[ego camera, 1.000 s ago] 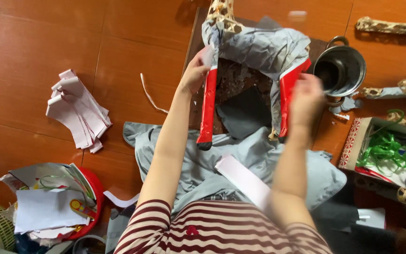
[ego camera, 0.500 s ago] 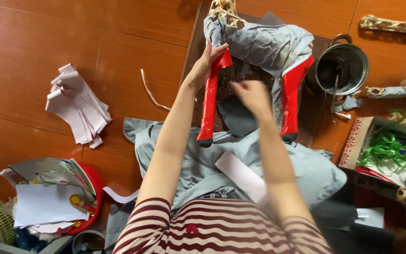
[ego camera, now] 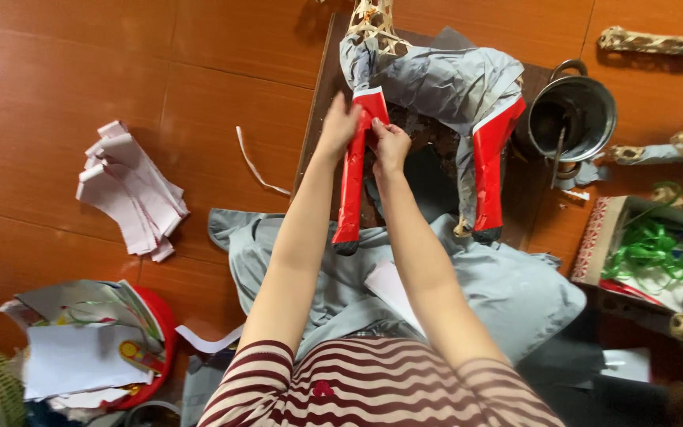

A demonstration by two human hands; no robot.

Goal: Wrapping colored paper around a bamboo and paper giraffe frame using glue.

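A woven-frame animal figure wrapped in grey paper [ego camera: 444, 79] lies on a dark board [ego camera: 322, 103]. Its two legs are covered in red paper. My left hand [ego camera: 340, 126] presses on the top of the left red leg [ego camera: 351, 186]. My right hand [ego camera: 390, 146] touches the same leg's upper edge from the right side, fingers pinched against the red paper. The other red leg [ego camera: 490, 170] lies untouched to the right. Grey sheets [ego camera: 515, 292] lie spread over my lap below the figure.
A metal pot [ego camera: 571, 119] with a tool in it stands right of the figure. A stack of white paper pieces [ego camera: 132, 190] lies on the tiled floor at left. A red bowl with papers [ego camera: 104, 348] sits lower left, a box with green ribbon [ego camera: 658, 253] at right.
My right hand has left the right red leg and crossed to the left one, where it now meets my left hand at the leg's top. The view has shifted slightly.
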